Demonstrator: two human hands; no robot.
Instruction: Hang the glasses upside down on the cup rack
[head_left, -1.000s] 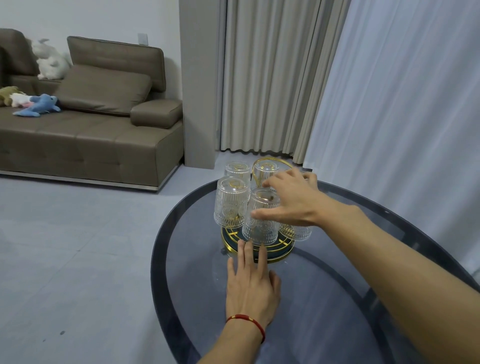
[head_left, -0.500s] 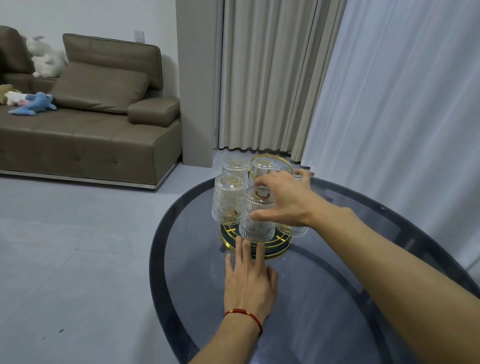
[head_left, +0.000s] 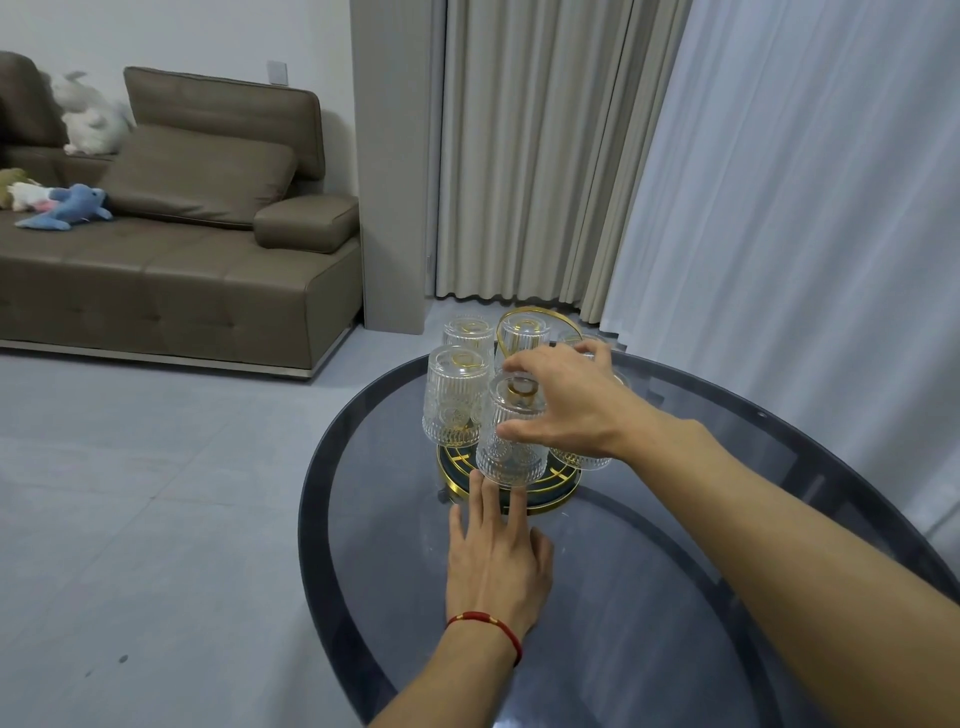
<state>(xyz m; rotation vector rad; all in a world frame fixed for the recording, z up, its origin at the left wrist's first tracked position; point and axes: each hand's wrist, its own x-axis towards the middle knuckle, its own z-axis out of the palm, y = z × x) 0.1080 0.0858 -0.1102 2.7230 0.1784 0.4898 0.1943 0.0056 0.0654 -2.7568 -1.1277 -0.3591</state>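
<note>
My right hand (head_left: 566, 400) clamping nearest ribbed glass (head_left: 511, 452), thumb in front, fingers curling behind. Glass axis standing vertical, mouth down, directly under palm. Left hand (head_left: 493, 566) lying flat, fingers straight, touching cup rack (head_left: 550, 496) base.

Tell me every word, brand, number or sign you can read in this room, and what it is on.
None: no readable text shows anywhere.
Front glass: moulded ribs and a pattern only, no lettering.
Cup rack: gold lines on its base, no words.
Wall plate above the sofa: blank.
Red bracelet: no marking to be seen.
</note>
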